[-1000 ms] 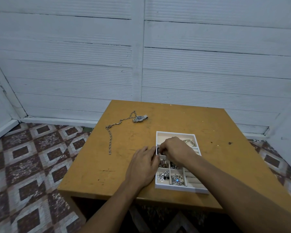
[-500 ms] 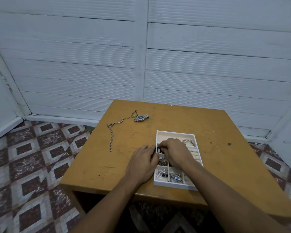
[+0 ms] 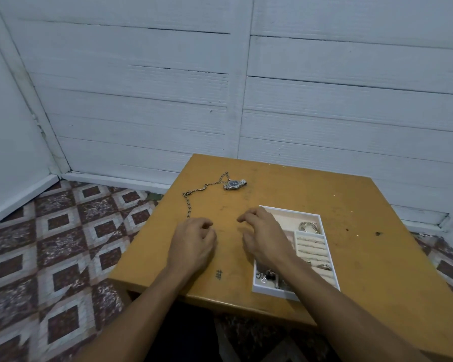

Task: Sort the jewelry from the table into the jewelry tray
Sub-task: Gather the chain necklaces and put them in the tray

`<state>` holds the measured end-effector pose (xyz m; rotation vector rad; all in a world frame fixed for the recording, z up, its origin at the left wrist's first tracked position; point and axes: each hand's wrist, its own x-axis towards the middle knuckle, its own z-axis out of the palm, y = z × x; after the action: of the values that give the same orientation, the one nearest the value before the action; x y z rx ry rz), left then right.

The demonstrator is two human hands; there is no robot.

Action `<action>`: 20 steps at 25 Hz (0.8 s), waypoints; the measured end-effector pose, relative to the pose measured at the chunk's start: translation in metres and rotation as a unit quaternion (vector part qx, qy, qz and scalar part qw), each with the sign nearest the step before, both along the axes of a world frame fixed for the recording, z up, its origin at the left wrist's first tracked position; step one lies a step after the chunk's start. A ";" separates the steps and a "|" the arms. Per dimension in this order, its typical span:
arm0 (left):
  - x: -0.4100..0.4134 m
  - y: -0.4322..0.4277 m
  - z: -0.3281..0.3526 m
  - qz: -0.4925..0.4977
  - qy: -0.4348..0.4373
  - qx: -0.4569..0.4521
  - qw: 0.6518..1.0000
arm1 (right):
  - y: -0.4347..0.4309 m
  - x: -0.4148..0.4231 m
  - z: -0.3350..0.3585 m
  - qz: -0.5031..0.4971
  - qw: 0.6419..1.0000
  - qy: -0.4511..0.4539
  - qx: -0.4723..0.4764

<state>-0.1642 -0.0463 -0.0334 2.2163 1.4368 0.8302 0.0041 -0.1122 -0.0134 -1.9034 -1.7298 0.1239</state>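
- A modest room in a home is suggested.
- The walls (image 3: 141, 105) are built of white-painted horizontal boards, and a corner is seen at the left.
- The floor (image 3: 50, 244) is laid with tiles patterned in brown and pale squares.
- A small, scuffed yellow-brown desk (image 3: 364, 205) is set near the wall.
- Personal jewelry is kept on it: a watch (image 3: 234, 184), a chain (image 3: 187, 205) and a white tray (image 3: 272, 291).

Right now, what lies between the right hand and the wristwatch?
Nothing: in the head view, only bare table separates the right hand from the wristwatch.
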 end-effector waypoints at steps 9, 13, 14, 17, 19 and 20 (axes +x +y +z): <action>-0.017 0.054 -0.002 0.093 0.103 -0.027 0.990 | 0.132 -0.021 0.003 0.115 0.981 -0.080 -0.134; -0.020 0.061 0.000 0.090 0.119 -0.037 0.988 | 0.167 -0.036 -0.001 0.126 0.975 -0.109 -0.150; -0.022 0.063 0.001 0.087 0.126 -0.039 0.987 | 0.174 -0.039 -0.001 0.135 0.971 -0.120 -0.158; -0.028 0.066 0.001 0.071 0.156 -0.032 0.985 | 0.193 -0.048 -0.002 0.167 0.961 -0.149 -0.162; -0.029 0.063 -0.001 0.061 0.186 -0.012 0.981 | 0.199 -0.050 -0.001 0.177 0.957 -0.162 -0.162; -0.028 0.062 -0.002 0.053 0.203 -0.001 0.978 | 0.201 -0.051 0.000 0.177 0.956 -0.164 -0.166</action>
<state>-0.1926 0.0153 -0.0359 2.4221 1.7468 0.4150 -0.0473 0.0886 -0.0130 -1.9001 -2.3984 0.2591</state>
